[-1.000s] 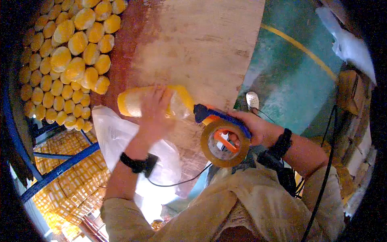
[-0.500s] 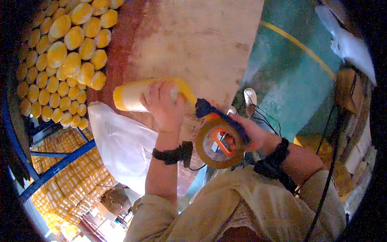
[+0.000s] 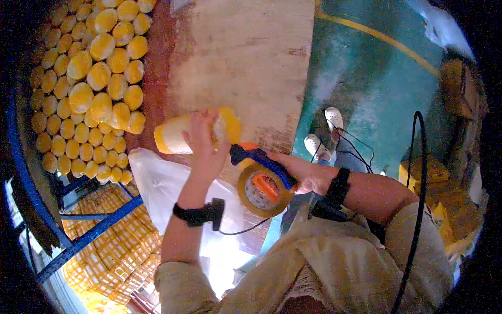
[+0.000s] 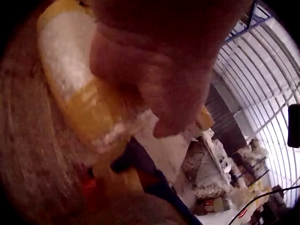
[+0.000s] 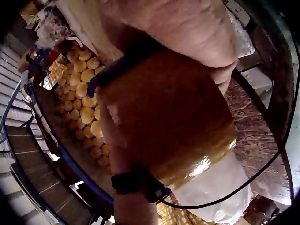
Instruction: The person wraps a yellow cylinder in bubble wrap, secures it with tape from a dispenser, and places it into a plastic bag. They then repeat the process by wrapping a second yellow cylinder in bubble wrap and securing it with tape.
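Observation:
A cylindrical pale bundle with yellow tape around its ends lies on the wooden tabletop. My left hand lies across its middle and right part, fingers fairly straight; in the left wrist view the thumb extends over the taped end. My right hand grips a blue and orange tape dispenser loaded with a large roll of brown tape. Its blue head is right by the bundle's taped end. In the right wrist view the tape roll fills the middle, below my right hand.
Many similar yellow-ended bundles are stacked at the left. A translucent plastic sheet hangs over the table's near edge. A blue metal frame stands lower left. A black cable runs by my right arm; cartons are at the right.
The tape dispenser in my right hand has moved left and slightly nearer under the bundle's taped end. My left hand has shifted over the bundle with its fingers straighter. A second white shoe shows fully.

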